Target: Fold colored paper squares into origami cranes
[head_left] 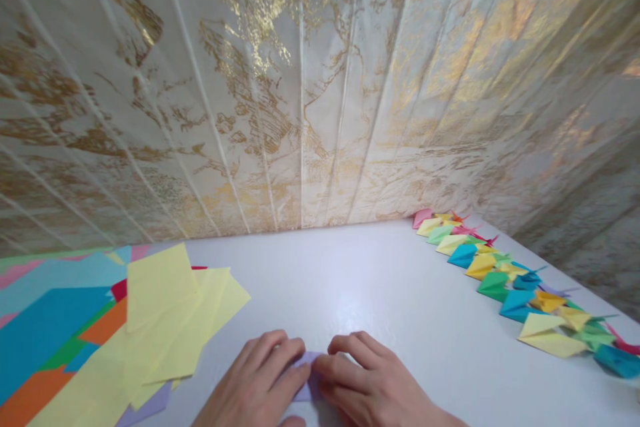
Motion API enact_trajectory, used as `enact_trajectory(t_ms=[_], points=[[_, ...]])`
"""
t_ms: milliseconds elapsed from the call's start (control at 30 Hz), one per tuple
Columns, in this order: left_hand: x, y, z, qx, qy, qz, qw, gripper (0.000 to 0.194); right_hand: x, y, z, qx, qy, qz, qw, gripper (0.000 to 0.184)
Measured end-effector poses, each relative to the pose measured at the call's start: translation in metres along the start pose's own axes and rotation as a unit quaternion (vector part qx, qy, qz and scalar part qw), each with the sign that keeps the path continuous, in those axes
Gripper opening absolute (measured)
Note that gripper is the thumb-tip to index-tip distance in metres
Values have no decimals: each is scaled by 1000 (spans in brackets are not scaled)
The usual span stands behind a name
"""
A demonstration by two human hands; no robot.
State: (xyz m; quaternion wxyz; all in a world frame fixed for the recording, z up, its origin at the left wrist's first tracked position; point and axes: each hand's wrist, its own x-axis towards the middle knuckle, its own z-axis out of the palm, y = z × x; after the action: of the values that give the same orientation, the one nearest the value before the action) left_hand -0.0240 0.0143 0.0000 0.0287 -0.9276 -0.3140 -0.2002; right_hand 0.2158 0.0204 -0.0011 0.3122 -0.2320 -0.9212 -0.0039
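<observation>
Both of my hands rest on a small lilac paper piece (306, 362) lying on the white table (380, 294) near the front edge. My left hand (260, 380) has its fingers curled and pressed down on the paper's left side. My right hand (370, 380) pinches and presses the paper's right side with its fingertips. Most of the paper is hidden under the fingers.
A spread of coloured paper sheets (55, 327), with yellow sheets (165, 320) on top, lies at the left. A row of several folded coloured paper figures (520, 287) runs along the right edge. A cream and gold wall (300, 94) stands close behind the table.
</observation>
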Motion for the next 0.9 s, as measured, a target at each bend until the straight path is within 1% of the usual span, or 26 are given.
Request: enact_trajectory(t_ms=[67, 133, 200, 300, 367, 467, 533, 600, 667, 767, 900], points=[[8, -4, -8, -43, -19, -27, 998, 30, 1, 2, -1, -1, -19, -20, 1000, 20], [13, -6, -12, -85, -44, -35, 995, 25, 0, 5, -3, 11, -46, -16, 999, 19], [16, -8, -14, -109, -57, -21, 992, 18, -1, 7, -7, 24, -67, -16, 997, 17], [17, -10, -15, -111, -54, 3, 992, 10, -4, 9, -11, 28, -84, -33, 996, 17], [17, -10, -16, -105, -57, 11, 993, 11, -6, 9, -11, 8, -76, -48, 996, 17], [18, -10, -17, -96, -80, 22, 992, 18, -9, 8, -9, -26, -64, -73, 995, 19], [21, -9, -16, -91, -93, 21, 991, 20, -9, 7, -8, -30, -77, -78, 994, 20], [24, -8, -15, -93, -93, 2, 991, 19, -8, 5, -9, -24, -90, -71, 993, 17], [27, -8, -13, -107, -90, -23, 990, 18, -7, 4, -12, -10, -86, -62, 994, 13], [31, -7, -10, -132, -94, -40, 986, 19, -4, 3, -13, 2, -66, -55, 996, 14], [29, -4, -2, -122, -88, -79, 985, 19, -3, 2, -4, -23, -16, -60, 998, 6]])
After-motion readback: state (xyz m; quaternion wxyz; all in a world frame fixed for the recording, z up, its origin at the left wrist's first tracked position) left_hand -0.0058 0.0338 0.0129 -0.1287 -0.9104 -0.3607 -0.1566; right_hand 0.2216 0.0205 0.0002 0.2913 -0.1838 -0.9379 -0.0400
